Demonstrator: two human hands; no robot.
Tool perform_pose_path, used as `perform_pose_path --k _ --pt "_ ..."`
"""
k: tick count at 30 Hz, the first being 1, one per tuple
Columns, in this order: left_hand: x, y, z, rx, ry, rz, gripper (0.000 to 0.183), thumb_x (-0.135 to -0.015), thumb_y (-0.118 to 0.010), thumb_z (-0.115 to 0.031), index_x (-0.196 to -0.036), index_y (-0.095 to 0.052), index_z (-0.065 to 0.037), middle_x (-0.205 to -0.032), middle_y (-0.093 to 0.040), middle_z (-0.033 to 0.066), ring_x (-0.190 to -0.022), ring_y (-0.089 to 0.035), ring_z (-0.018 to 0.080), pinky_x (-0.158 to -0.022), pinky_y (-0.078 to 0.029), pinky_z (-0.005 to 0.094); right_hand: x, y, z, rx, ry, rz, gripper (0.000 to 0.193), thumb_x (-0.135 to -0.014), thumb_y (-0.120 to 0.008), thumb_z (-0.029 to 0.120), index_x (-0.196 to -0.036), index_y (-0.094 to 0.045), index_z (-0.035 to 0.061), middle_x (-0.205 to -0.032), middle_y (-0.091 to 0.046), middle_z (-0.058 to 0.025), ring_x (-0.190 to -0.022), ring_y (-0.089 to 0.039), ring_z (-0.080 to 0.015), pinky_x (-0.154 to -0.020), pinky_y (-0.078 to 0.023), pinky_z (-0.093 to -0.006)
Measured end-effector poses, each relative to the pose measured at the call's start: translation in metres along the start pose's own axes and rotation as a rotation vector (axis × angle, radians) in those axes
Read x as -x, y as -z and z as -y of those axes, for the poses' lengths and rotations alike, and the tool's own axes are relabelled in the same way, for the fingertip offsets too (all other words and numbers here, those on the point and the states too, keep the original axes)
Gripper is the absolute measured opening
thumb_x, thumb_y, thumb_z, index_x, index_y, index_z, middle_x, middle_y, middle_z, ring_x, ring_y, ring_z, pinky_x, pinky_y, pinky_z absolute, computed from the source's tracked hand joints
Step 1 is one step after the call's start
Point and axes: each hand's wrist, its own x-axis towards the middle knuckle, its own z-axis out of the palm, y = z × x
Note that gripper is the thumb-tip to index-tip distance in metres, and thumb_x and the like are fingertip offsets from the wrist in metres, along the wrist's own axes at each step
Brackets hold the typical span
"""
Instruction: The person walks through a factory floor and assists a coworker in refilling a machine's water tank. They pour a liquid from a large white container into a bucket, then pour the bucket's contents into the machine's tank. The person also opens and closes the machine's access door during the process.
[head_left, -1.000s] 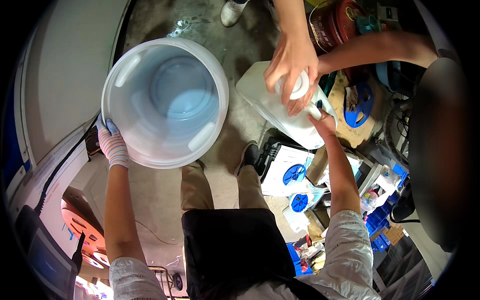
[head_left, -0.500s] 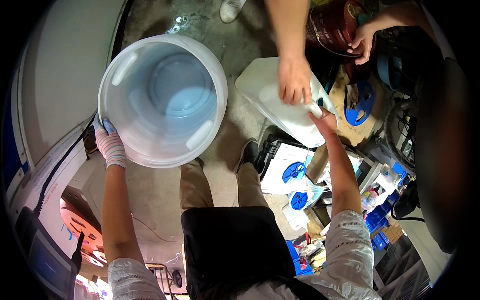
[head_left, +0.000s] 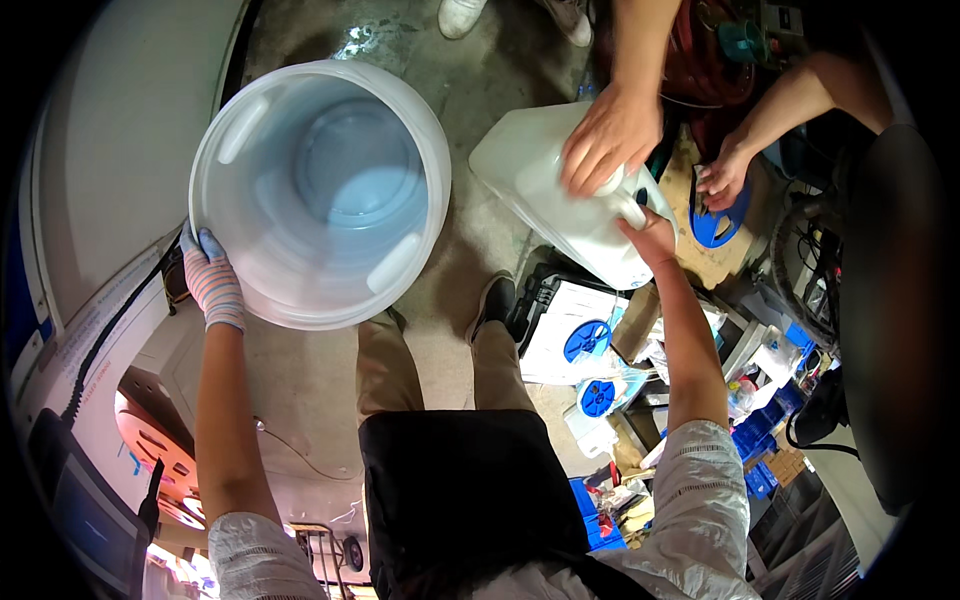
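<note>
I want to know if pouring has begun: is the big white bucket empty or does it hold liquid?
Looks empty: the bucket shows its bare ringed bottom, no liquid visible. The left hand holds its rim; the jug stays apart from it.

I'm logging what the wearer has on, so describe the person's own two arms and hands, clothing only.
The left hand wears a knit work glove, pale with thin pink stripes and blue fingertips. The right hand is bare, with no glove. Both arms carry short light grey-white sleeves of a textured fabric ending above the elbow, leaving the forearms uncovered. No watch, ring or band shows on either wrist.
</note>
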Motion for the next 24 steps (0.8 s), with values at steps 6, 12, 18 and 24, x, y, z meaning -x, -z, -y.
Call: perform_pose_path --k 6,12,18,24 --pt "-0.001 -0.002 0.008 -0.027 0.054 0.01 0.039 -0.097 -0.042 -0.026 -0.127 -0.048 -0.002 -0.115 -0.059 0.0207 -0.102 -0.056 0.0362 -0.089 -0.044 0.0405 0.0 -0.001 -0.004 0.0 0.024 0.014 0.042 -0.074 -0.067 0.047 -0.101 -0.067 0.014 -0.082 -0.068 -0.0123 -0.077 -0.065 -0.0312 -0.071 -0.051 -0.039" --pt "-0.003 -0.005 0.02 -0.039 0.023 -0.012 0.04 -0.097 -0.041 -0.028 -0.126 -0.049 -0.002 -0.113 -0.059 0.0224 -0.101 -0.056 0.0378 -0.087 -0.044 0.0413 0.0 -0.001 -0.003 -0.047 -0.029 0.047 0.042 -0.075 -0.067 0.047 -0.102 -0.066 0.015 -0.084 -0.068 -0.0127 -0.078 -0.065 -0.0317 -0.071 -0.051 -0.0388" --pt "-0.003 -0.006 0.018 -0.025 0.058 0.016 0.04 -0.097 -0.041 -0.029 -0.125 -0.049 -0.002 -0.11 -0.06 0.0224 -0.098 -0.057 0.0379 -0.085 -0.044 0.042 0.007 0.001 0.008 -0.082 -0.071 0.03 0.045 -0.074 -0.068 0.046 -0.107 -0.066 0.0149 -0.085 -0.068 -0.0135 -0.08 -0.065 -0.0317 -0.072 -0.051 -0.0391" --pt "0.001 -0.004 0.004 -0.103 0.03 -0.035 0.038 -0.097 -0.041 -0.028 -0.124 -0.05 -0.002 -0.108 -0.061 0.0219 -0.096 -0.058 0.0367 -0.084 -0.045 0.0413 0.006 0.008 0.012 -0.068 -0.078 0.109 0.047 -0.073 -0.071 0.043 -0.109 -0.065 0.0128 -0.088 -0.068 -0.0134 -0.083 -0.066 -0.0296 -0.074 -0.051 -0.0364"
